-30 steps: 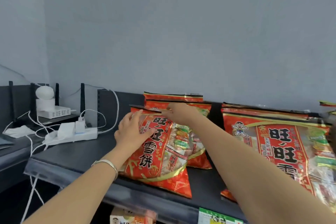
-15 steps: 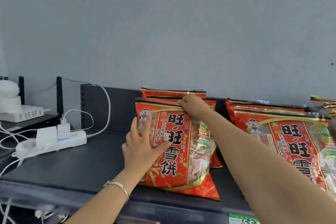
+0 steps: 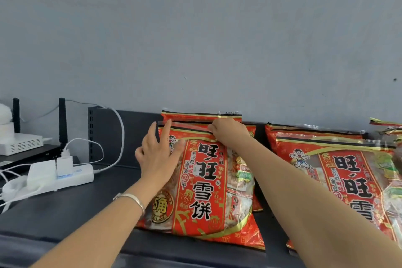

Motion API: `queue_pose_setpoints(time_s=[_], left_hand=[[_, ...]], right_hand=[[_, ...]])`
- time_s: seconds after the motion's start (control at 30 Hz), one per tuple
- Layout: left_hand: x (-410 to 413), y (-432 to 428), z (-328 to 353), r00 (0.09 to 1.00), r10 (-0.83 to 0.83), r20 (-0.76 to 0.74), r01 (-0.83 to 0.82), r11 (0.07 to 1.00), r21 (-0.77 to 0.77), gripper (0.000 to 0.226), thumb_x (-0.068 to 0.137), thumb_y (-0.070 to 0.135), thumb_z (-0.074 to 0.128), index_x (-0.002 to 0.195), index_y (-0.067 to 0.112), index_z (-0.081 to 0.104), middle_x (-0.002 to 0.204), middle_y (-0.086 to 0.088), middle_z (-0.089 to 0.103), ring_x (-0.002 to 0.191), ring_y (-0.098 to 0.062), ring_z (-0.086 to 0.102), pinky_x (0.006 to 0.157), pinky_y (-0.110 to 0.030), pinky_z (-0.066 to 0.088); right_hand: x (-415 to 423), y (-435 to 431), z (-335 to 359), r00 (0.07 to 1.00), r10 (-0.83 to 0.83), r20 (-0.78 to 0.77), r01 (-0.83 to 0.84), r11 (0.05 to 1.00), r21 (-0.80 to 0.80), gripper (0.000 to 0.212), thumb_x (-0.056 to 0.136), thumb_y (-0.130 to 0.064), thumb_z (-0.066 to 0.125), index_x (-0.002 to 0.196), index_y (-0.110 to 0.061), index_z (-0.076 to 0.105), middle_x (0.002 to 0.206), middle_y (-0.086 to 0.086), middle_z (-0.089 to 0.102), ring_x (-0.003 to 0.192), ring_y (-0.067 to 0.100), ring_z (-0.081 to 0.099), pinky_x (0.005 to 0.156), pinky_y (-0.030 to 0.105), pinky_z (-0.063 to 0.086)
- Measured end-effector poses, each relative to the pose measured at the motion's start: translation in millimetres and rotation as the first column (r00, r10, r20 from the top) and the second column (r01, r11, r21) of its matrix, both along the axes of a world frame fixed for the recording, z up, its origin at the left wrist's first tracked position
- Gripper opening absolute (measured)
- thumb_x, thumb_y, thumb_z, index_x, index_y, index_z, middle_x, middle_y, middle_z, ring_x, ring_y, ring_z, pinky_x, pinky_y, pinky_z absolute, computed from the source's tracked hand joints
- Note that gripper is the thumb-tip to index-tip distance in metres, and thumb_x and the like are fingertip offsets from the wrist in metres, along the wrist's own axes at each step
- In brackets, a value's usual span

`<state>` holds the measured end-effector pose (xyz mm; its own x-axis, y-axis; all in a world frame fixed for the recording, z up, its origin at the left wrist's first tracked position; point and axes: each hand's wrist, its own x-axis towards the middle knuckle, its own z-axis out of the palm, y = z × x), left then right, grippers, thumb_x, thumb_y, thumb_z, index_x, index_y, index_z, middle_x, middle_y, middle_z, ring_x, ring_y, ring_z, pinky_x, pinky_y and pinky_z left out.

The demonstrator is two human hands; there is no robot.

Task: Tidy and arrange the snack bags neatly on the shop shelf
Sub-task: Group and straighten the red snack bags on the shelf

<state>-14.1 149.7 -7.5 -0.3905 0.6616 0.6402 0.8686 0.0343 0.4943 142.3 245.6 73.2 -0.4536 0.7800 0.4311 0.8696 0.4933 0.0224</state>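
A large red snack bag (image 3: 202, 183) with black characters stands nearly upright on the dark shelf (image 3: 71, 209), leaning against more red bags (image 3: 195, 116) behind it. My right hand (image 3: 228, 132) pinches the front bag's top seal. My left hand (image 3: 158, 154) lies flat on the bag's upper left face, fingers spread. A second stack of the same red bags (image 3: 339, 172) leans at the right, under my right forearm.
A white power strip (image 3: 63, 176) with plugs and white cables lies on the shelf at left. Further left stands a white router (image 3: 20, 143) with black antennas. A dark upright divider (image 3: 100, 135) rises behind the strip. A grey wall backs the shelf.
The front bag has been raised from a slumped lean to nearly upright. My left hand slid up its face, and my right hand stayed on the top seal. The view shifted left to right.
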Motion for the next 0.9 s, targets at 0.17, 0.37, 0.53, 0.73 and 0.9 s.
queue_pose_setpoints(time_s=[0.17,0.37,0.53,0.73,0.9], left_hand=[[-5,31,45,0.991,0.059,-0.124,-0.054,0.998,0.04,0.048,0.097,0.049,0.029,0.142,0.033,0.034,0.151,-0.002,0.028,0.14,-0.024,0.02,0.11,-0.051,0.017],[-18,72,80,0.962,0.031,-0.27,-0.084,0.978,-0.189,0.036,0.097,0.043,0.038,0.131,0.037,0.049,0.138,0.005,0.048,0.129,-0.023,0.038,0.103,-0.047,0.025],[-21,89,83,0.973,0.033,-0.229,-0.108,0.939,-0.325,0.031,0.095,0.045,0.043,0.121,0.037,0.057,0.124,0.005,0.058,0.12,-0.025,0.046,0.102,-0.049,0.028],[-28,100,75,0.99,0.002,-0.138,-0.043,0.954,-0.297,0.013,0.097,0.04,0.044,0.099,0.033,0.055,0.108,0.006,0.063,0.105,-0.021,0.056,0.096,-0.045,0.035],[-39,105,75,0.991,-0.062,-0.115,0.038,0.98,-0.197,0.014,0.099,0.035,0.041,0.094,0.025,0.051,0.103,0.003,0.062,0.087,-0.018,0.056,0.07,-0.033,0.043]], right_hand=[[15,25,14,0.995,0.029,-0.096,-0.024,0.998,0.05,0.031,0.101,-0.033,0.036,0.11,-0.016,0.061,0.108,0.006,0.064,0.095,0.026,0.06,0.072,0.034,0.048],[5,49,19,0.999,0.036,0.023,-0.039,0.99,0.132,0.035,0.097,-0.036,0.048,0.127,-0.021,0.056,0.126,0.006,0.053,0.115,0.029,0.051,0.093,0.044,0.044],[-10,67,11,0.989,0.122,0.085,-0.129,0.988,0.084,0.024,0.095,-0.037,0.05,0.11,-0.021,0.061,0.111,0.004,0.065,0.101,0.027,0.06,0.08,0.037,0.044],[-17,73,6,0.989,0.139,0.054,-0.144,0.984,0.108,0.023,0.101,-0.033,0.038,0.109,-0.024,0.057,0.105,0.005,0.066,0.093,0.027,0.062,0.067,0.033,0.044],[-24,70,10,0.99,0.111,-0.083,-0.109,0.994,0.026,0.023,0.1,-0.036,0.041,0.11,-0.026,0.059,0.108,0.002,0.065,0.098,0.026,0.061,0.072,0.034,0.045]])
